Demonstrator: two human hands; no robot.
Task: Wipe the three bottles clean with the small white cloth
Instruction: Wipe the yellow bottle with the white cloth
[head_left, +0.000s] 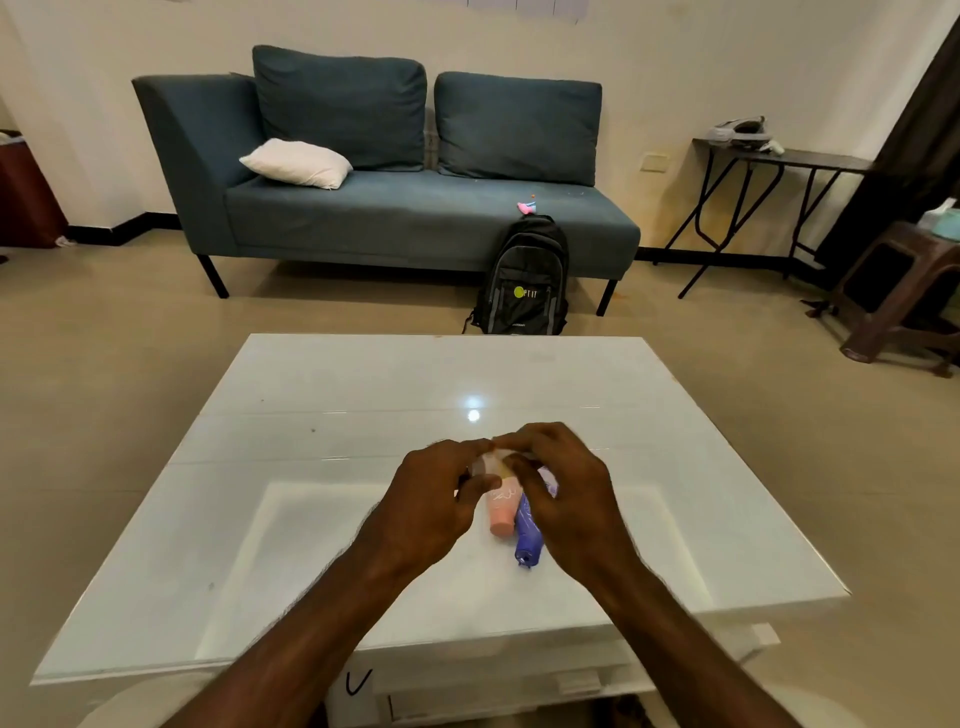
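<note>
Both hands meet over the middle of the glossy white glass-topped table (311, 395). The left hand (436, 506) and right hand (563, 499) curl inward, fingertips pressed together at twelve o'clock around something small and pale, probably the small white cloth (493, 460), though it is mostly hidden. That hold likely bunches it for wiping. Just below the fingers lie the pink plastic bottle (503, 512) and, touching it at three o'clock, the blue-purple plastic bottle (527, 535), both on their sides, caps toward six o'clock. A third bottle cannot be made out; the hands may cover it.
</note>
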